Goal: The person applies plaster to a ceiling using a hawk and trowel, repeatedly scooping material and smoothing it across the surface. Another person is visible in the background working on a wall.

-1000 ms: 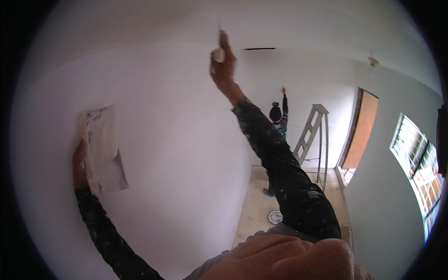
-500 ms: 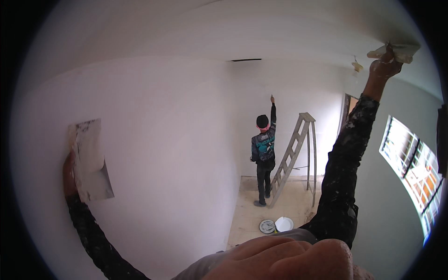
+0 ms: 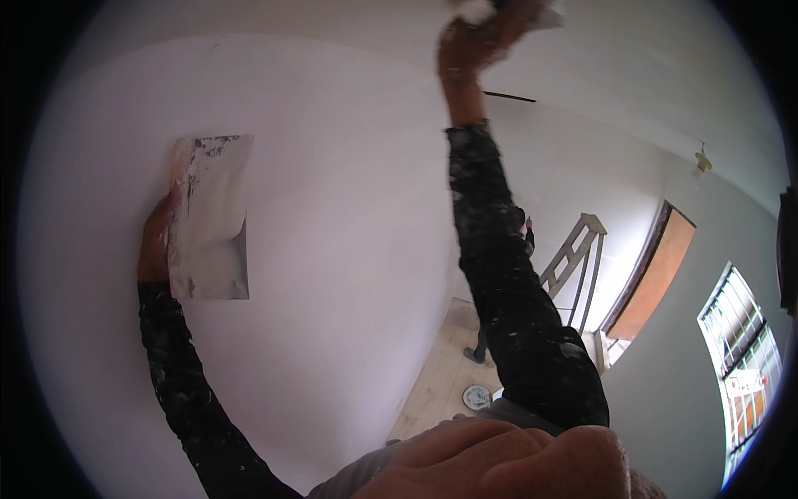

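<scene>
My left hand [image 3: 156, 237] is closed on the edge of a wide flat plastering blade [image 3: 218, 200] held upright at the left. White putty coats much of its face, with dark bare patches along the upper part. Overhead, near the top edge of the view, my right hand [image 3: 465, 51] grips a plastering trowel [image 3: 546, 15] close to the ceiling. Motion smears this trowel, and part of it lies outside the picture; a white lump shows beside the fingers.
A stepladder [image 3: 573, 258] stands beyond my right arm. Behind that arm a co-worker [image 3: 529, 237] is mostly hidden. A round lid [image 3: 476, 397] lies on the floor [image 3: 428, 403]. To the right are a doorway with an orange-brown panel [image 3: 657, 274], a barred window [image 3: 740, 358] and a hanging light fitting [image 3: 703, 160].
My right hand has swept the trowel leftward from the upper right to the top middle. The view has turned, and the left blade appears higher and further right. My arm now covers the co-worker.
</scene>
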{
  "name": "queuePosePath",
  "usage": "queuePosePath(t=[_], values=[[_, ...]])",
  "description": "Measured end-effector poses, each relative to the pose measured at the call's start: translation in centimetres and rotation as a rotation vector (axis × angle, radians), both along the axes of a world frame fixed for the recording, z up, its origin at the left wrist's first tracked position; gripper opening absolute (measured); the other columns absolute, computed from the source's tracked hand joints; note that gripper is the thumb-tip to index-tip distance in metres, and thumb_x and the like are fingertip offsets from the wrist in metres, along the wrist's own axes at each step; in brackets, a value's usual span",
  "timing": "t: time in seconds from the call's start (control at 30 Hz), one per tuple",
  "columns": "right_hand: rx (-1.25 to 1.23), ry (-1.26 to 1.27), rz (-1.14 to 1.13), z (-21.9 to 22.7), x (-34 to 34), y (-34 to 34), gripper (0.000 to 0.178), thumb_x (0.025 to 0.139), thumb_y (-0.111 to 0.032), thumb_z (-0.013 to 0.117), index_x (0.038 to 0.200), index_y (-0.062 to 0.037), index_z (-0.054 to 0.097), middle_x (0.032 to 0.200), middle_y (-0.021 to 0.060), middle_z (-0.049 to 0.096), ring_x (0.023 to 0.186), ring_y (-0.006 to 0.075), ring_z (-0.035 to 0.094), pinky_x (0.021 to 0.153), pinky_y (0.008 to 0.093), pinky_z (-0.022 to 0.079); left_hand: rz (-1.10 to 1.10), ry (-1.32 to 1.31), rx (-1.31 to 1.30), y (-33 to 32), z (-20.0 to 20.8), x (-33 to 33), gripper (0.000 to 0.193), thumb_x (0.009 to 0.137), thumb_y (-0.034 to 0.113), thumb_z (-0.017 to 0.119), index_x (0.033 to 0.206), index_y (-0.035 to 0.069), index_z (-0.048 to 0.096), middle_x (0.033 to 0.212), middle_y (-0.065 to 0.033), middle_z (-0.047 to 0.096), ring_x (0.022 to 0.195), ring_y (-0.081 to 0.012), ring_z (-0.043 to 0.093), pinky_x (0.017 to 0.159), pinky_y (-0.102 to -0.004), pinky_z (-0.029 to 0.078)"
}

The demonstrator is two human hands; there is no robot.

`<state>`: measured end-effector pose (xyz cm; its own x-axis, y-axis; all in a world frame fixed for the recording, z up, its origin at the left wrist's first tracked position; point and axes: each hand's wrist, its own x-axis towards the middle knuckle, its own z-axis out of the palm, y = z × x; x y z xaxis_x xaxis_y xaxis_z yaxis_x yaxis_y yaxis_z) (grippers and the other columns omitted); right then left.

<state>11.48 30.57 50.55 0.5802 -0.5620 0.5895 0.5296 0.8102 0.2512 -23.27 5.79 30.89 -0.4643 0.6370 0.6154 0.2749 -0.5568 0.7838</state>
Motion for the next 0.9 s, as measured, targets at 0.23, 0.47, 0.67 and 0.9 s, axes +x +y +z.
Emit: queuePosePath(t=[0.23, 0.47, 0.67, 0.9], values=[[-0.051, -0.592, 0.165, -8.0, -3.3, 1.4, 0.053, 0.088, -0.003, 0.061, 0.137, 0.0060, 0.044, 0.133, 0.0306, 0.052, 0.129, 0.0465, 0.046, 0.108, 0.0459, 0.039, -0.063, -0.021, 0.121, -0.8, -0.3, -1.0, 0.055, 0.097, 0.042, 0.055, 0.133, 0.001, 0.051, 0.124, -0.0089, 0.059, 0.111, -0.0185, 0.055, 0.099, -0.0302, 0.043], [-0.517, -0.562, 0.355, -19.0, 20.4, -1.3, 0.045, 0.095, -0.004, 0.054, 0.138, 0.0054, 0.046, 0.137, 0.0257, 0.052, 0.131, 0.0305, 0.049, 0.106, 0.0374, 0.040, -0.120, -0.053, 0.049, 2.7, -1.1, -2.0, 0.055, 0.097, 0.043, 0.055, 0.133, 0.001, 0.051, 0.124, -0.0092, 0.059, 0.111, -0.0191, 0.056, 0.099, -0.0308, 0.043], [-0.337, -0.121, -0.921, -20.5, 50.6, -3.7, 0.018, 0.092, -0.011, 0.062, 0.105, -0.0065, 0.073, 0.100, 0.0190, 0.069, 0.086, 0.0384, 0.066, 0.078, 0.0422, 0.051, -0.149, -0.077, -0.014, 6.7, -1.9, 0.4, 0.055, 0.097, 0.043, 0.055, 0.133, 0.001, 0.051, 0.124, -0.0094, 0.059, 0.111, -0.0196, 0.056, 0.099, -0.0314, 0.044], [-0.245, 0.076, -0.647, -11.7, 71.1, -10.3, 0.023, 0.088, -0.009, 0.064, 0.104, 0.0076, 0.064, 0.104, 0.0107, 0.067, 0.094, 0.0167, 0.058, 0.089, 0.0327, 0.047, -0.165, -0.126, -0.077, 9.0, -3.9, 3.6, 0.055, 0.097, 0.043, 0.054, 0.133, 0.001, 0.051, 0.124, -0.0097, 0.059, 0.111, -0.0202, 0.056, 0.099, -0.0320, 0.044]])
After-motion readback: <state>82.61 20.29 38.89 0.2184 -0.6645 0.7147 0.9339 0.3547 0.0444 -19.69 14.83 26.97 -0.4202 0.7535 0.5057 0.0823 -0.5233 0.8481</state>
